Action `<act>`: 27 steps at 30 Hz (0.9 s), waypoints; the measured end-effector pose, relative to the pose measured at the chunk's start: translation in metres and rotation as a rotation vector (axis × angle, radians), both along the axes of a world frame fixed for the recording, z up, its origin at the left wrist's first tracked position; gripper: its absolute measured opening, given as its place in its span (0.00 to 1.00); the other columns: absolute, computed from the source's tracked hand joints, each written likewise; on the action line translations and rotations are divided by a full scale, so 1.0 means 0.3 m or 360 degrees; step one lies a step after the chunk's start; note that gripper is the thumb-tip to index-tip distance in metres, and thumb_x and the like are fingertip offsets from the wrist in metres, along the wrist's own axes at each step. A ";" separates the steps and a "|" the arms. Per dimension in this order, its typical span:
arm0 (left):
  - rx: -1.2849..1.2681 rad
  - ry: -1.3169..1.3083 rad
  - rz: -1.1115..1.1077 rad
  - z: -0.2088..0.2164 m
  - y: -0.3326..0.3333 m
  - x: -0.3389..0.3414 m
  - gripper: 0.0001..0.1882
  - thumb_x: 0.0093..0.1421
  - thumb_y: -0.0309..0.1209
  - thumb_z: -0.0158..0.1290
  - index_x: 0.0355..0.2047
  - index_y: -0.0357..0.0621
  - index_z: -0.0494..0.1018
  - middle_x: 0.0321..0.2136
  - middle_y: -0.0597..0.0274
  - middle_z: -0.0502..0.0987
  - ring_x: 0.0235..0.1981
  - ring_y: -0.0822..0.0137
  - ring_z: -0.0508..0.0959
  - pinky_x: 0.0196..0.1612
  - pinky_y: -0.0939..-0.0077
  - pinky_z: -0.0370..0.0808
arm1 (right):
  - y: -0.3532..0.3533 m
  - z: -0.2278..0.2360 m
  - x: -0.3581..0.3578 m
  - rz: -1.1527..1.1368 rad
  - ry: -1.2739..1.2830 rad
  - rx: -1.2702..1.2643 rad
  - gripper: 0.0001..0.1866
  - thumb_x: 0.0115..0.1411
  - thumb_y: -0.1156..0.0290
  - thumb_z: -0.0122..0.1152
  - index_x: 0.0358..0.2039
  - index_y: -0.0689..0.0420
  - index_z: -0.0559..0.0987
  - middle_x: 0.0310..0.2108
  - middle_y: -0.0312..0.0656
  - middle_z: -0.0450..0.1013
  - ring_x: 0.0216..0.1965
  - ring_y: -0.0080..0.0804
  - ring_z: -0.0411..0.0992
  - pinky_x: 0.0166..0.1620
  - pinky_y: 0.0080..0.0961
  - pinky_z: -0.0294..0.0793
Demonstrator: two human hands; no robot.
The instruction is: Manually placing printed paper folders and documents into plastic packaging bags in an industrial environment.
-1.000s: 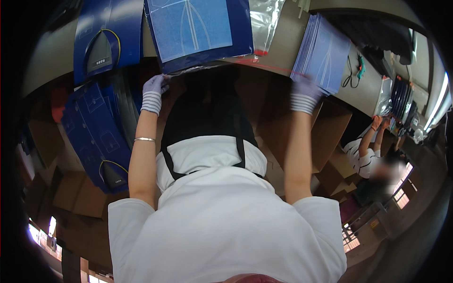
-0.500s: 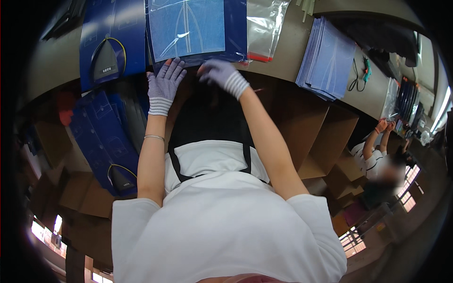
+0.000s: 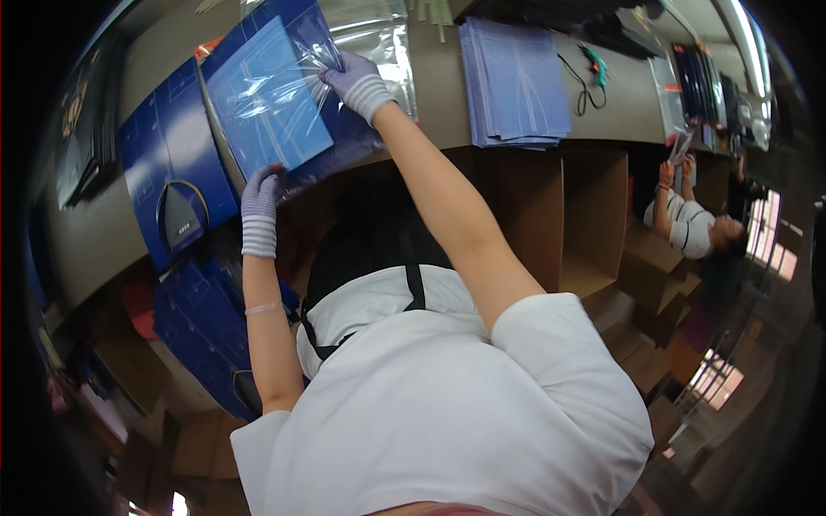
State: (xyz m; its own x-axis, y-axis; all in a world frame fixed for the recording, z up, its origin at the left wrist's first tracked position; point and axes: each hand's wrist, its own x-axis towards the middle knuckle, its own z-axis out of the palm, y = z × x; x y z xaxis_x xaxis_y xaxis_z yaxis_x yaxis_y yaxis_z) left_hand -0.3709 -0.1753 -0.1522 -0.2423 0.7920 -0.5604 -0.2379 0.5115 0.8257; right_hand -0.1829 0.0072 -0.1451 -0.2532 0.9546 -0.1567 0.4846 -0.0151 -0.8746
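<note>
- Long grey table (image 3: 447, 103) runs across the top of what I see, with brown cardboard boxes (image 3: 594, 215) standing under its edge.
- I see the left hand (image 3: 261, 206) in a striped glove. It pinches the near corner of a blue sheet in a clear plastic bag (image 3: 271, 99).
- I see the right hand (image 3: 354, 79), also gloved. It grips the far side of the same bag, and the plastic crinkles under its fingers.
- That bag lies on the table between the two hands, tilted a bit, on top of a dark blue card (image 3: 176, 185).
- More dark blue cards (image 3: 202, 335) lie lower down, beside the left arm.
- A neat stack of blue sheets (image 3: 514, 82) sits on the table to the right, well apart from the hands.
- A black cord with a small green tool (image 3: 589, 73) lies just past that stack.
- Another person in a striped shirt (image 3: 684, 219) works far off to the right.
</note>
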 end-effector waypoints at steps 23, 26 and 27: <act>0.0693 0.1322 -0.1739 0.702 0.367 0.761 0.08 0.48 0.31 0.48 0.27 0.42 0.74 0.23 0.48 0.74 0.27 0.53 0.76 0.31 0.63 0.73 | -0.130 -0.095 1.661 -0.0473 -0.1410 0.0376 0.26 0.51 0.73 0.53 0.54 0.53 0.66 0.51 0.43 0.67 0.51 0.40 0.65 0.53 0.30 0.64; -0.0094 0.2074 -0.0901 0.334 0.341 0.259 0.13 0.50 0.36 0.51 0.32 0.41 0.74 0.32 0.48 0.76 0.33 0.54 0.77 0.37 0.64 0.74 | -0.081 0.013 1.389 -0.0356 -0.1675 0.0575 0.25 0.53 0.77 0.49 0.54 0.56 0.66 0.49 0.45 0.69 0.47 0.44 0.68 0.50 0.32 0.67; -0.0814 0.2090 -0.0697 0.270 0.341 0.094 0.20 0.50 0.42 0.52 0.40 0.43 0.71 0.40 0.53 0.72 0.40 0.59 0.75 0.38 0.64 0.72 | -0.078 0.028 1.356 -0.0342 -0.1607 0.0697 0.24 0.52 0.78 0.49 0.53 0.56 0.66 0.48 0.45 0.69 0.46 0.45 0.68 0.49 0.32 0.67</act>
State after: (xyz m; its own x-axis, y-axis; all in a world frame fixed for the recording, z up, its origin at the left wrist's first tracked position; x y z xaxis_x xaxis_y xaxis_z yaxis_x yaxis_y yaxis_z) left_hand -0.3426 -0.0730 -0.0712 -0.5853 0.7224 -0.3682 0.7680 0.6395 0.0338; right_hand 0.2240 -0.0163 -0.1366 -0.0233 0.9864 0.1628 0.9990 0.0290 -0.0326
